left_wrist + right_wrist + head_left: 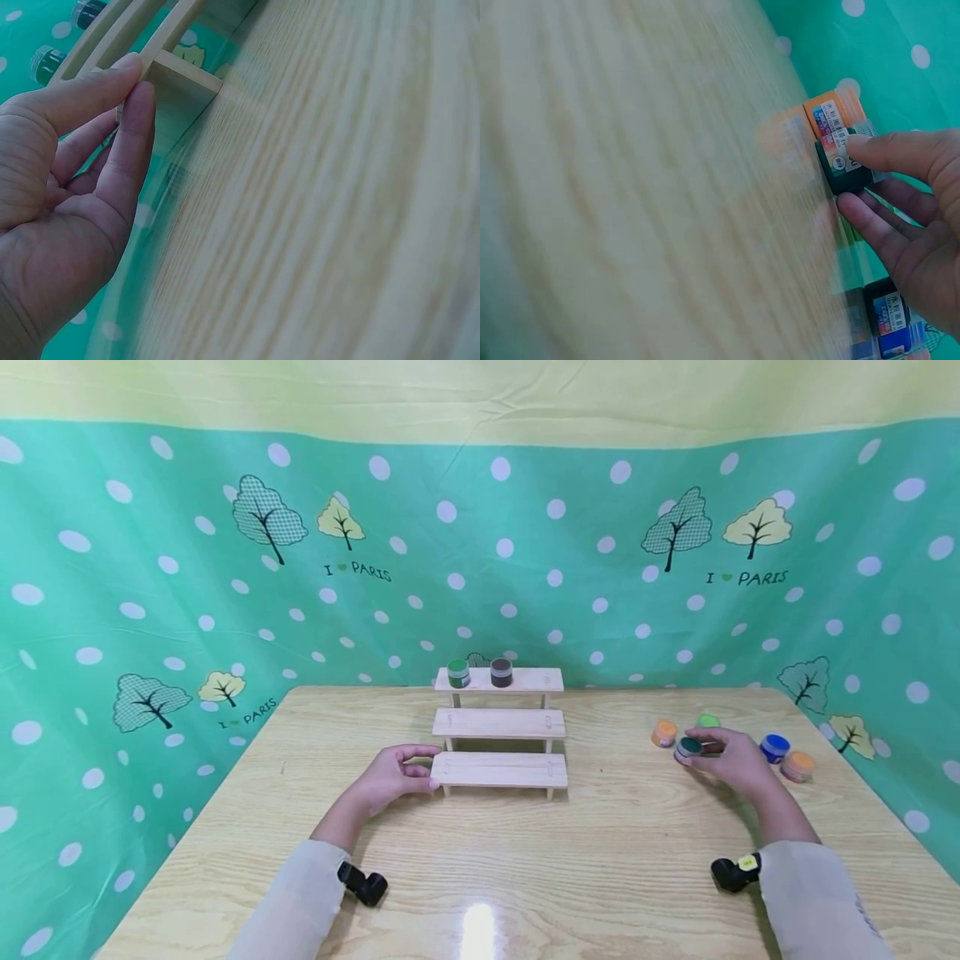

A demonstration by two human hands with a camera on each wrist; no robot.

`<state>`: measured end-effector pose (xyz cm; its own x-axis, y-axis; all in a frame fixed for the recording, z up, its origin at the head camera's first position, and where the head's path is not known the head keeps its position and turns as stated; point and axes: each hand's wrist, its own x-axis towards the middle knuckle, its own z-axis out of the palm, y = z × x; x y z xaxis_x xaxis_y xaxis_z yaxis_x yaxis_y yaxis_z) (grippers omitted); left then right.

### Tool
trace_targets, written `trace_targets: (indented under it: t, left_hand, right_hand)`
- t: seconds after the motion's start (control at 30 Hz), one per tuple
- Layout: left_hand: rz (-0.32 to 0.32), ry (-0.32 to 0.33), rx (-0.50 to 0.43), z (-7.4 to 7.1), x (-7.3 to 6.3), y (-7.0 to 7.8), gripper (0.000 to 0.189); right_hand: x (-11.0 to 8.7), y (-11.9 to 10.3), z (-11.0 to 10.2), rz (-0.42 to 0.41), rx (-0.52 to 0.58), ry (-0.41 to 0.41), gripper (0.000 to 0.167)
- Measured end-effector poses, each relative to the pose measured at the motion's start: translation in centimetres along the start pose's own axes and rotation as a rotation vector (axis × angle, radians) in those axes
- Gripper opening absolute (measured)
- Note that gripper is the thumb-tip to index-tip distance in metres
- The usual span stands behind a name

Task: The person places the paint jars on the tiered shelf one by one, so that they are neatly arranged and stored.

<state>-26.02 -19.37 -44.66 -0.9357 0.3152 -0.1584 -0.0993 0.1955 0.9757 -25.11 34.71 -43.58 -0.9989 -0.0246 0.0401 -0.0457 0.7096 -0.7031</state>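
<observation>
My right hand [731, 760] pinches a small dark green paint jar [687, 750] between thumb and fingers at the right of the table; its printed label [843, 154] shows in the right wrist view. Beside this jar stand an orange jar [663, 733] and a light green jar [707, 720], the latter partly hidden by the hand. My left hand [393, 774] grips the left end of the lowest step of a three-tier wooden stand [498, 770], thumb and index finger at its edge. On the top step sit a green jar [458, 673] and a dark brown jar [501, 672].
Right of the right hand are a blue jar [775, 747] and another orange jar [797, 767]. A dark jar [887, 306] also shows in the right wrist view. A green dotted curtain [480, 552] hangs behind the wooden table [570, 877].
</observation>
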Motion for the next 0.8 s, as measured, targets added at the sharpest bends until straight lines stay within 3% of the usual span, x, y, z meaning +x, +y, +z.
trace_targets:
  t: [0.5, 0.8]
  left_hand:
    - [0.000, -0.021, -0.016, 0.1, -0.1, 0.1, 0.063]
    - [0.013, -0.023, -0.008, 0.0, -0.1, 0.2, 0.062]
  right_hand:
    - [-0.1, 0.3, 0.2, 0.010, 0.018, 0.035, 0.057]
    - [-0.4, -0.7, -0.2, 0.015, 0.033, 0.034, 0.064]
